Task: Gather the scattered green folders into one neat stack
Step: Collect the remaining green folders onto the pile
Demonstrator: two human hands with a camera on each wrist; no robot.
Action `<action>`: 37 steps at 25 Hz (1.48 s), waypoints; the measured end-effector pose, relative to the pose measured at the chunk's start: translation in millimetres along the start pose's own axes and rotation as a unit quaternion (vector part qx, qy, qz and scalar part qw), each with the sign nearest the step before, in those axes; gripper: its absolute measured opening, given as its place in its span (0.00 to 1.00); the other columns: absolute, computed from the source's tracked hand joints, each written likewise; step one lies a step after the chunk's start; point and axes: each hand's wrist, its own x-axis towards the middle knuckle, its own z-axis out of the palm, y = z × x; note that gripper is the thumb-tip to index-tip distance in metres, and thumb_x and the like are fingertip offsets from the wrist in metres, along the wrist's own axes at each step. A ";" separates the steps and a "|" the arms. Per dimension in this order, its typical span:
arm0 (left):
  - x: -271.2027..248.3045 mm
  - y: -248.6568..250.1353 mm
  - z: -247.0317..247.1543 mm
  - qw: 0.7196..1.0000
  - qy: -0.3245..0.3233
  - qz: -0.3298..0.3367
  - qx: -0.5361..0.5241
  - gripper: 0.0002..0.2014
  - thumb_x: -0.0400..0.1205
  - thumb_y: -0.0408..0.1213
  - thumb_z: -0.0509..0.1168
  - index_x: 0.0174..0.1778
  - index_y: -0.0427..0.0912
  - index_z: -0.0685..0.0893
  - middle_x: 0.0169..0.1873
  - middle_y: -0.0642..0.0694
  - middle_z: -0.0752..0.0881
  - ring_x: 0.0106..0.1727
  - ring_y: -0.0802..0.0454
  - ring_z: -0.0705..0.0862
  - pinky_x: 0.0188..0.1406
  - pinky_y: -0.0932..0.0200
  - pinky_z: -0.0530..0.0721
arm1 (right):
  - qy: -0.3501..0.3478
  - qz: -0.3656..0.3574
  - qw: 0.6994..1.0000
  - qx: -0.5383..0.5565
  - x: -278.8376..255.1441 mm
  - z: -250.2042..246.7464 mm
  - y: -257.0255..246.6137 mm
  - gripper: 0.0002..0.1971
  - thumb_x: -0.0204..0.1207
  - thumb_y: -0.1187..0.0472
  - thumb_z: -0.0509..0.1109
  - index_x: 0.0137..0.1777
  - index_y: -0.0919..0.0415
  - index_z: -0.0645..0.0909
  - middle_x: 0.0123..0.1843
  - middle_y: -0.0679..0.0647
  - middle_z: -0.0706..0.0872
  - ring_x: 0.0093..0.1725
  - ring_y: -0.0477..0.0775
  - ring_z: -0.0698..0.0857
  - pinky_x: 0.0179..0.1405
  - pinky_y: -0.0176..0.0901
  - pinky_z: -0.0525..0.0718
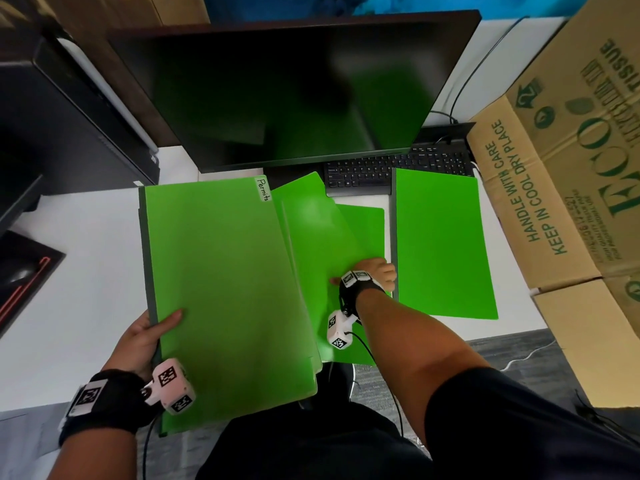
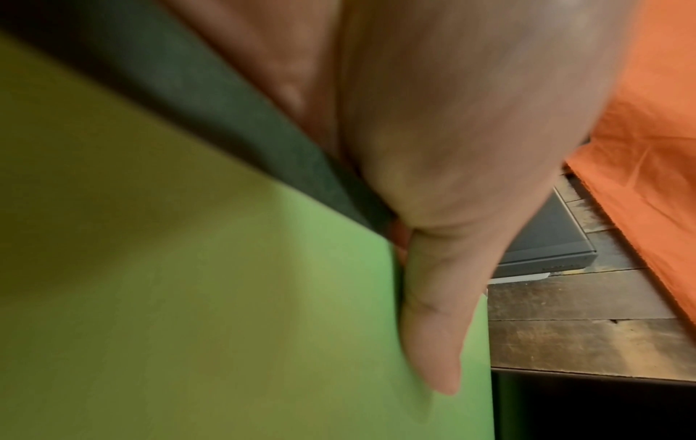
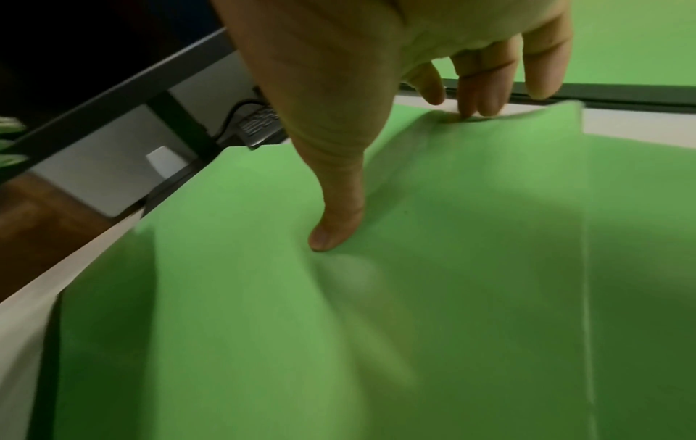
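Right hand (image 1: 375, 273): thumb pressed flat on the face of the middle green folder (image 1: 311, 237), the other fingers (image 3: 478, 89) curled over its right edge and tucked under the raised flap — a pinch on that edge, seemingly to lift the sheet off the thinner green folder (image 1: 363, 220) lying beneath it on the white desk (image 1: 86, 289). Left hand (image 1: 145, 337): thumb (image 2: 433, 327) laid on top of the "Permits" folder (image 1: 221, 271), the remaining fingers out of sight below it, so the pinch is judged rather than fully seen; it grips the near-left corner by the dark spine, holding the folder tilted and overhanging the desk's front edge, most likely as the collecting pile onto which the others will go. Its white label (image 1: 263, 189) sits at the far right corner. Right-hand green folder (image 1: 440, 237): flat on the desk, dark spine to its left, just beside the right hand's knuckles, its far end lying over the black keyboard (image 1: 398, 168); not held. Surroundings — a dark monitor (image 1: 294, 88) behind, reflecting green; a cardboard tissue carton (image 1: 571, 168) at right. Stage: gathering under way, one folder in hand, three not yet stacked.
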 end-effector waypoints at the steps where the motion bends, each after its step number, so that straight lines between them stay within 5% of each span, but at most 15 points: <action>1: -2.5 2.0 1.0 1.000 0.000 0.002 0.000 0.11 0.82 0.29 0.64 0.58 0.42 0.85 0.46 0.46 0.94 0.46 0.49 0.92 0.44 0.55 0.90 | 0.007 0.021 1.000 0.001 -10.9 -8.1 4.5 0.37 0.68 0.44 0.76 0.70 0.65 0.69 0.61 0.61 0.77 0.57 0.60 0.77 0.54 0.52 0.79; 4: -3.4 3.3 -3.2 1.000 0.010 0.003 -0.001 0.15 0.80 0.33 0.68 0.62 0.38 0.84 0.53 0.39 0.92 0.60 0.39 0.87 0.66 0.42 0.79 | 0.009 0.038 0.999 -0.019 -34.1 -25.5 11.3 0.56 0.47 0.31 0.81 0.69 0.65 0.65 0.63 0.59 0.75 0.61 0.58 0.77 0.56 0.50 0.77; 6: -4.8 5.0 -5.9 1.000 0.015 0.000 0.006 0.18 0.77 0.36 0.70 0.62 0.38 0.84 0.55 0.37 0.91 0.62 0.37 0.85 0.70 0.37 0.75 | -0.002 0.032 0.999 -0.014 -37.1 -31.2 14.3 0.59 0.42 0.27 0.81 0.69 0.64 0.67 0.65 0.59 0.75 0.64 0.59 0.76 0.59 0.51 0.76; 10: -7.3 6.6 -5.6 1.000 0.014 0.003 0.003 0.13 0.81 0.32 0.66 0.61 0.43 0.85 0.49 0.41 0.93 0.47 0.44 0.92 0.47 0.49 0.88 | -0.031 -0.008 0.999 0.030 -32.0 -37.4 21.4 0.49 0.47 0.32 0.82 0.66 0.59 0.77 0.67 0.62 0.81 0.66 0.65 0.79 0.62 0.54 0.79; 16: -11.2 7.4 -17.7 0.999 0.028 -0.007 -0.020 0.19 0.73 0.40 0.73 0.61 0.46 0.86 0.58 0.37 0.90 0.62 0.35 0.85 0.70 0.33 0.74 | -0.112 -0.097 0.979 0.142 -34.6 -58.4 46.6 0.36 0.65 0.51 0.82 0.69 0.70 0.77 0.68 0.65 0.84 0.64 0.67 0.84 0.60 0.52 0.83; 20: -16.9 11.4 -33.7 0.999 0.043 -0.018 -0.024 0.25 0.65 0.48 0.80 0.57 0.45 0.86 0.54 0.39 0.91 0.65 0.32 0.83 0.70 0.30 0.72 | -0.122 -0.128 0.970 0.165 -33.2 -65.5 84.9 0.34 0.70 0.59 0.80 0.71 0.75 0.72 0.68 0.65 0.83 0.64 0.63 0.84 0.62 0.45 0.80; 23: -29.9 22.5 -28.0 0.997 0.075 -0.016 -0.019 0.03 0.78 0.38 0.69 0.43 0.47 0.81 0.28 0.56 0.92 0.37 0.57 0.91 0.48 0.48 0.78 | -0.152 -0.152 0.956 0.201 -28.9 -72.0 119.6 0.44 0.60 0.50 0.85 0.72 0.72 0.73 0.69 0.62 0.82 0.62 0.61 0.84 0.64 0.47 0.79; 25: -31.1 21.6 -30.5 0.995 0.096 -0.023 -0.019 0.06 0.77 0.40 0.70 0.35 0.50 0.82 0.24 0.49 0.89 0.28 0.47 0.87 0.44 0.50 0.76 | -0.175 -0.158 0.948 0.214 -16.7 -72.1 133.9 0.54 0.49 0.40 0.86 0.74 0.66 0.72 0.74 0.61 0.80 0.67 0.60 0.82 0.71 0.54 0.77; 28: -8.8 -2.8 -67.2 0.990 0.132 -0.042 -0.009 0.18 0.63 0.53 0.81 0.33 0.51 0.78 0.28 0.41 0.74 0.37 0.38 0.72 0.47 0.43 0.74 | -0.200 -0.152 0.931 0.264 -29.5 -89.1 137.4 0.47 0.64 0.51 0.82 0.80 0.65 0.65 0.80 0.61 0.71 0.75 0.61 0.75 0.73 0.50 0.70; 30: -6.0 -5.6 -71.9 0.992 0.113 -0.058 -0.011 0.23 0.62 0.57 0.81 0.43 0.51 0.79 0.38 0.40 0.78 0.44 0.38 0.75 0.49 0.41 0.76 | -0.211 -0.166 0.918 0.293 -24.5 -91.9 138.8 0.42 0.70 0.57 0.79 0.80 0.68 0.63 0.82 0.62 0.68 0.78 0.61 0.71 0.73 0.48 0.67; 32: -12.9 2.4 -63.6 0.994 0.102 -0.048 -0.013 0.17 0.68 0.54 0.78 0.43 0.51 0.81 0.38 0.40 0.85 0.46 0.39 0.80 0.52 0.43 0.77 | -0.226 -0.188 0.902 0.317 -37.9 -101.3 131.1 0.42 0.71 0.57 0.78 0.82 0.67 0.61 0.84 0.60 0.65 0.81 0.59 0.66 0.76 0.47 0.62; 34: -17.6 7.8 -62.3 0.992 0.118 -0.037 -0.024 0.10 0.74 0.49 0.74 0.45 0.51 0.83 0.43 0.40 0.88 0.46 0.38 0.83 0.54 0.42 0.78 | -0.247 -0.216 0.886 0.329 -42.8 -104.8 125.9 0.57 0.58 0.44 0.83 0.83 0.65 0.58 0.86 0.57 0.61 0.83 0.55 0.62 0.79 0.46 0.57; 36: -25.8 15.9 -65.4 0.991 0.125 -0.026 -0.043 0.10 0.76 0.47 0.73 0.50 0.51 0.85 0.52 0.39 0.89 0.49 0.36 0.85 0.60 0.38 0.78 | -0.247 -0.266 0.872 0.330 -48.1 -111.0 124.4 0.78 0.33 0.29 0.82 0.84 0.64 0.54 0.86 0.55 0.57 0.84 0.52 0.58 0.79 0.43 0.53; 37: -30.2 19.9 -67.0 0.990 0.128 -0.017 -0.050 0.11 0.76 0.47 0.73 0.52 0.51 0.86 0.54 0.39 0.89 0.51 0.35 0.86 0.63 0.36 0.78 | -0.255 -0.285 0.869 0.314 -58.1 -117.8 122.6 0.81 0.29 0.28 0.82 0.85 0.64 0.53 0.86 0.53 0.57 0.84 0.50 0.56 0.78 0.41 0.52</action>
